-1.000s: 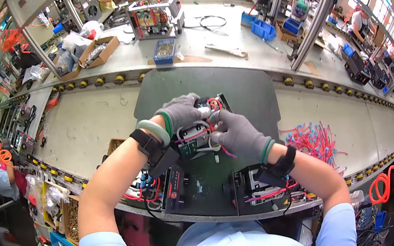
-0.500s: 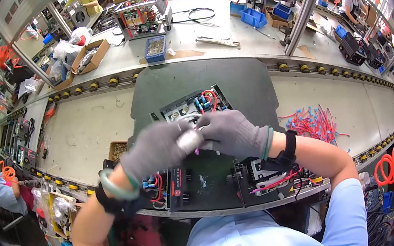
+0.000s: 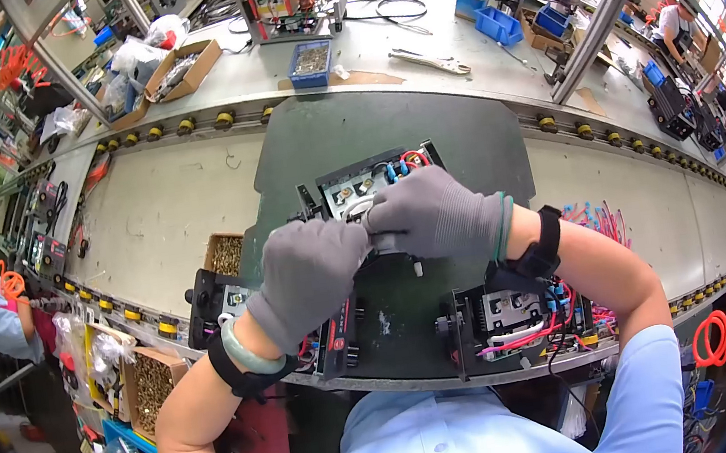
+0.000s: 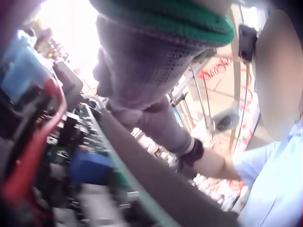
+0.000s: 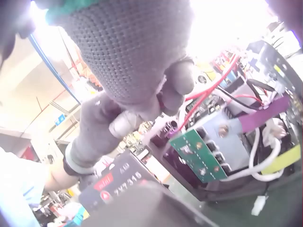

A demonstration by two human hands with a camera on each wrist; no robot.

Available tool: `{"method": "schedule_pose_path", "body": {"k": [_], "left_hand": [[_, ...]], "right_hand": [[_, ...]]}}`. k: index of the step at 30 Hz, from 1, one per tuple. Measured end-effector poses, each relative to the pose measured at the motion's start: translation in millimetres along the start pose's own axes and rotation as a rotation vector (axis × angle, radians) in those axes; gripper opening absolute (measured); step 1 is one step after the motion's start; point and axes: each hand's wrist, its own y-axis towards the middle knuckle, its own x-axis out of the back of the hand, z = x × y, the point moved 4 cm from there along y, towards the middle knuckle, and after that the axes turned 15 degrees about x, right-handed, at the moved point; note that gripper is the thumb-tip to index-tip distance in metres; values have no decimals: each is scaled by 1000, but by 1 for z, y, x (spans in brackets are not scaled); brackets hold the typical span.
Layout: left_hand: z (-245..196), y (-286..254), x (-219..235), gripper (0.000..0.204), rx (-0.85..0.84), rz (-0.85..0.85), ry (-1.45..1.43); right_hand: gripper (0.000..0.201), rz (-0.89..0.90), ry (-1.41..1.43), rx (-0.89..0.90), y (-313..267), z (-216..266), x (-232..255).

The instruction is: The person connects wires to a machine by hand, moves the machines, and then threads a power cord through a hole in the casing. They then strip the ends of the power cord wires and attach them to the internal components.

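My left hand [image 3: 310,275] and right hand [image 3: 435,217], both in grey knit gloves, meet with curled fingers over the near side of an opened electronic unit [image 3: 354,189]. What lies between the fingertips is hidden, so I cannot tell what they hold. A white cable [image 3: 361,208] on the unit passes close to the fingers. In the right wrist view, red wires [image 5: 208,92] run behind the right fingers, near a green circuit board [image 5: 196,153] and a purple sleeve [image 5: 265,114]. The left thumb [image 5: 124,125] has a whitish tip against the right fingers.
Further opened units stand on the near edge, one at right [image 3: 517,316] and one at left [image 3: 333,336]. Loose red wires [image 3: 606,226] lie beyond my right forearm. A box of small metal parts [image 3: 224,254] is at left. Rollers [image 3: 225,119] line the far bench.
My left hand has drawn back from over the unit toward me, then met the right hand at its near side. The right hand has stayed close to the unit. The head view has shifted.
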Motion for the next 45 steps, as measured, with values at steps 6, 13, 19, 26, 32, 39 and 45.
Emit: {"method": "schedule_pose_path", "body": {"k": [6, 13, 19, 26, 32, 39, 45], "left_hand": [[64, 9, 0, 37, 732, 272, -176], [64, -10, -7, 90, 761, 570, -237], [52, -12, -41, 123, 589, 631, -114], [51, -12, -46, 118, 719, 648, -74], [51, -14, -47, 117, 662, 619, -30], [47, -9, -44, 117, 702, 667, 30], [49, -8, -48, 114, 664, 622, 47]], "right_hand": [[7, 182, -258, -65, 18, -8, -31], [6, 142, -265, -96, 16, -9, -35], [6, 195, -280, -62, 20, -12, -39], [5, 166, -280, -37, 21, -4, -36], [8, 114, -252, -31, 21, -9, -42], [8, 221, -191, 5, 28, -16, -48], [9, 99, -158, 5, 29, -13, -42]]}}
